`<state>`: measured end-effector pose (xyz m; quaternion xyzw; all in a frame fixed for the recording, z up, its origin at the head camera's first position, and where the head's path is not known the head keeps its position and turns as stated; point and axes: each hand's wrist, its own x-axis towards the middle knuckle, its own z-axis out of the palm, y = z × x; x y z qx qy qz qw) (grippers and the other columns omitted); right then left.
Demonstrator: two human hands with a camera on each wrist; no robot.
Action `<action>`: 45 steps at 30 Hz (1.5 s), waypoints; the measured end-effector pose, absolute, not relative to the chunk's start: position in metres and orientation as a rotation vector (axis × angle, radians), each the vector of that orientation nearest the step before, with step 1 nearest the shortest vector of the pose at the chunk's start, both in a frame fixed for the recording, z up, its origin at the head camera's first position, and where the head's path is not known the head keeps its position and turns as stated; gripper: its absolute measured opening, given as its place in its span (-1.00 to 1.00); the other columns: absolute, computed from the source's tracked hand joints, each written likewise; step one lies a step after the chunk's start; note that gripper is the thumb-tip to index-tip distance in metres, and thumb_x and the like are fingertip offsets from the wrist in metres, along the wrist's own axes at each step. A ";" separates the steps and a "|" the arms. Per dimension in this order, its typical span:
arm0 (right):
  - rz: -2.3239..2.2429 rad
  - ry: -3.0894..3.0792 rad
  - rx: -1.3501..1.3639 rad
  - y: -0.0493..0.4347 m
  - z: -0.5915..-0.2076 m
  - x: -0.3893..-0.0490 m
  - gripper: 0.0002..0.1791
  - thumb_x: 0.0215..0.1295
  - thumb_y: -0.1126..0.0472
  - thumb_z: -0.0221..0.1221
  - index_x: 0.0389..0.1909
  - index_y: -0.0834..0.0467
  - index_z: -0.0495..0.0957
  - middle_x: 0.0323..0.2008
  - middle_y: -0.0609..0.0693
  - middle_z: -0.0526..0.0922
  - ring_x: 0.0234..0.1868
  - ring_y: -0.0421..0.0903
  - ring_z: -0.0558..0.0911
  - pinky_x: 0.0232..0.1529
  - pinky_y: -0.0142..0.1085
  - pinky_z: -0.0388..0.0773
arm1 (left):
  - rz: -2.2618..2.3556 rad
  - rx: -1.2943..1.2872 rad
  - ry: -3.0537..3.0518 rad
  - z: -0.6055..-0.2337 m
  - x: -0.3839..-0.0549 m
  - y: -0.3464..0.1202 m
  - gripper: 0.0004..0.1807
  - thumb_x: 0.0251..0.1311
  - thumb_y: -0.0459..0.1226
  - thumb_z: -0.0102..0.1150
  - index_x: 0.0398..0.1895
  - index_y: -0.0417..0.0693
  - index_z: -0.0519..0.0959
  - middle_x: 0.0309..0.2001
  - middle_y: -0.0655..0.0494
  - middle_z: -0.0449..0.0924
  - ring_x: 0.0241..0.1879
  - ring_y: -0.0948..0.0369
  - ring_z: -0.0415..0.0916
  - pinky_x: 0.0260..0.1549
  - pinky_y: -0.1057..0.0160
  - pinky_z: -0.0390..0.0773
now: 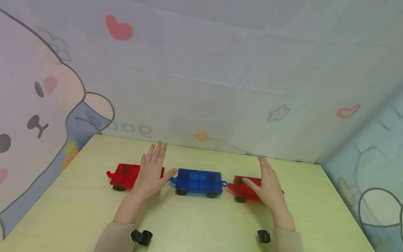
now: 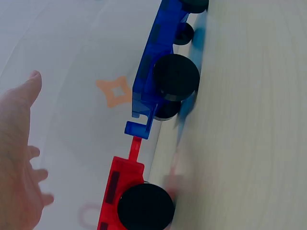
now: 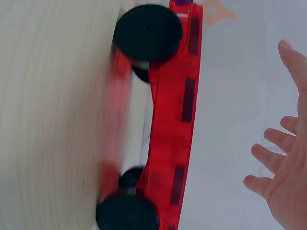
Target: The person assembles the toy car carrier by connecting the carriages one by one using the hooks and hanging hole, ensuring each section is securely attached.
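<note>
While our fingers (image 1: 156, 153) stretch out loosely, gripping nothing, we should align the red hook (image 1: 230, 187) with the blue ring (image 1: 222, 184).

Wagons (image 1: 199, 181) in row on table (image 1: 201, 224)

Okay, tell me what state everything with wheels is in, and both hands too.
Left red car: upright on its wheels, appears hooked to the blue car.
Blue car: upright on its wheels, between the red cars.
Right red car: upright on its wheels, hitch at the blue car's ring; whether coupled is unclear.
Left hand: open, fingers extended, holding nothing.
Right hand: open, thumb spread, holding nothing.
</note>
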<state>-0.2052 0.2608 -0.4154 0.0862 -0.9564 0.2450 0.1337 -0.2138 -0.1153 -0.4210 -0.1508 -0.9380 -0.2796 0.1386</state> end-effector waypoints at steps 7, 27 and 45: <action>0.819 -2.779 0.294 0.244 -0.413 -0.209 0.06 0.22 -0.11 0.30 0.53 0.27 -0.08 0.51 0.26 0.04 0.49 0.28 0.10 0.42 0.20 0.12 | -1.111 -0.516 -2.672 -0.426 -0.215 -0.127 -0.04 0.33 0.03 0.10 0.58 -0.08 -0.20 0.58 -0.10 -0.16 0.54 -0.13 -0.16 0.41 -0.27 0.04; 0.998 -2.803 0.464 0.178 -0.423 -0.219 0.06 0.14 -0.12 0.36 0.53 0.13 0.01 0.51 0.09 0.13 0.50 0.12 0.18 0.42 0.12 0.22 | -1.256 -0.327 -2.832 -0.436 -0.217 -0.159 0.18 -0.03 0.02 0.46 0.54 -0.17 -0.04 0.50 -0.23 0.04 0.45 -0.24 0.02 0.27 -0.34 0.26; 1.051 -2.908 0.666 0.140 -0.428 -0.231 0.06 0.02 -0.07 0.46 0.47 0.22 0.15 0.43 0.15 0.29 0.46 0.15 0.24 0.40 0.10 0.26 | -1.252 -0.356 -2.807 -0.445 -0.218 -0.168 0.09 -0.14 -0.09 0.56 0.46 -0.19 0.16 0.41 -0.18 0.26 0.40 -0.20 0.14 0.25 -0.32 0.30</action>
